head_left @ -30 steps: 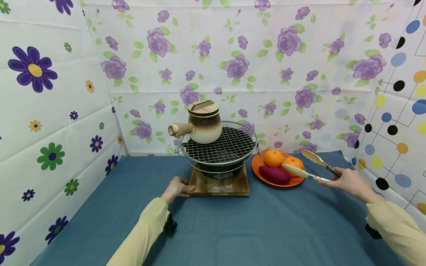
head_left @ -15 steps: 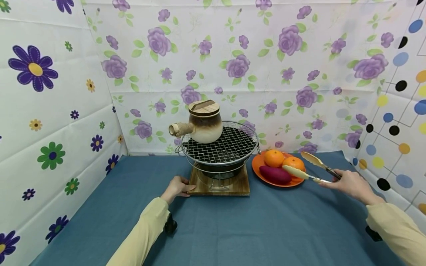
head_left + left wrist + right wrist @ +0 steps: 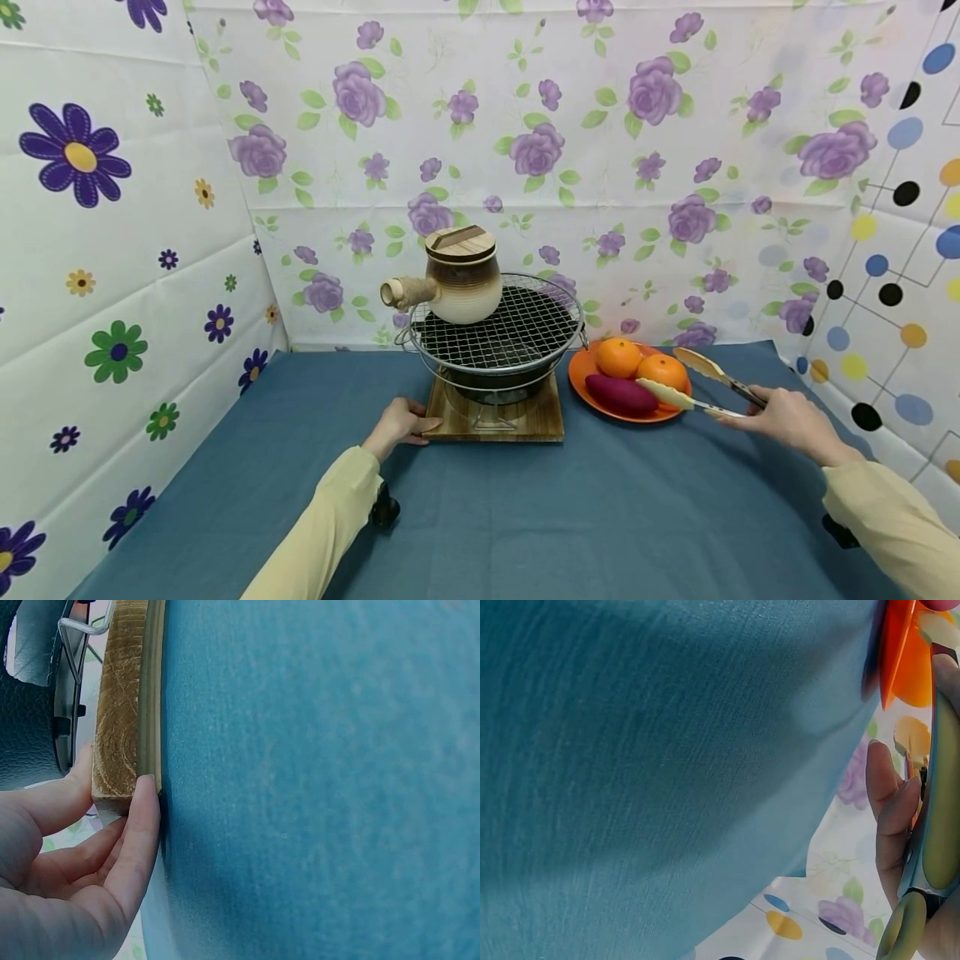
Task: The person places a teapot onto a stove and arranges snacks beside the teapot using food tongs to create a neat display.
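In the head view my left hand [image 3: 397, 423] grips the near left corner of a wooden board [image 3: 540, 427]. The left wrist view has the thumb on the board's upper face and the fingers at its side and underside. On the board stands a round tabletop grill [image 3: 517, 329] with a wire mesh top. A lidded clay pot [image 3: 467, 292] with a rope-wrapped side handle sits at the mesh's far left. My right hand [image 3: 802, 423] holds food tongs [image 3: 705, 365], spread apart, their tips on either side of the right-hand mandarin [image 3: 663, 372].
An orange plate [image 3: 588, 400] beside the grill bears a second mandarin [image 3: 618, 357] and a purple sweet potato [image 3: 621, 394]. Blue cloth [image 3: 480, 517] covers the table. Patterned sheets [image 3: 525, 125] enclose its back and sides.
The tongs have moved slightly left and a little down over the right-hand mandarin, with the right hand following. My left hand, the board, the grill and the pot stay put.
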A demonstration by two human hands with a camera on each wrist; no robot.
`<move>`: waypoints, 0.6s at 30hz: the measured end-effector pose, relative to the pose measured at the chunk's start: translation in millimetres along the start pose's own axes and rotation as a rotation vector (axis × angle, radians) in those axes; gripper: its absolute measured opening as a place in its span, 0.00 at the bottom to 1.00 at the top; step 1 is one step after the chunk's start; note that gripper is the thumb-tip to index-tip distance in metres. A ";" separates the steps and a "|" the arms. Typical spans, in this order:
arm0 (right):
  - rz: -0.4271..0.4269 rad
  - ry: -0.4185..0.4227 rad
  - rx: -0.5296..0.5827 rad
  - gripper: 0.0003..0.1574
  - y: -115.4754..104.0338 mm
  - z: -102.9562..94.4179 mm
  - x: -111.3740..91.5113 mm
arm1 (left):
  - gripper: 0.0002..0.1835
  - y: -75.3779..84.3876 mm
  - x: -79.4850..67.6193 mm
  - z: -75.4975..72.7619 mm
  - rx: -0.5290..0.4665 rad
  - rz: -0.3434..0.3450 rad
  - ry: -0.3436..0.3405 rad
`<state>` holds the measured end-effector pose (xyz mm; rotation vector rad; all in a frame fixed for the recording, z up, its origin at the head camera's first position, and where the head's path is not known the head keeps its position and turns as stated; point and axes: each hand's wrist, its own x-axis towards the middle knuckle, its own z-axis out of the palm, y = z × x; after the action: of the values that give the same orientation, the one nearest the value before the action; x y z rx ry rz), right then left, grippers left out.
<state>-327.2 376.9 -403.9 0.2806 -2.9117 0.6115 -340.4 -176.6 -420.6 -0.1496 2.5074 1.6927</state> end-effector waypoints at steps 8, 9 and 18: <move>-0.009 0.010 -0.006 0.30 0.0 1.3 0.0 | 0.25 -2.2 0.7 0.1 -0.005 0.012 0.005; -0.009 0.010 -0.009 0.30 0.4 1.6 0.1 | 0.25 -2.6 0.9 0.1 -0.004 0.014 0.002; -0.014 0.015 -0.018 0.28 0.3 3.5 0.1 | 0.24 -3.2 1.0 -0.2 -0.011 0.024 0.000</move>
<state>-327.8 375.7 -407.2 0.2924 -2.8966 0.5825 -341.0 -177.9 -423.6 -0.1212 2.5106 1.7152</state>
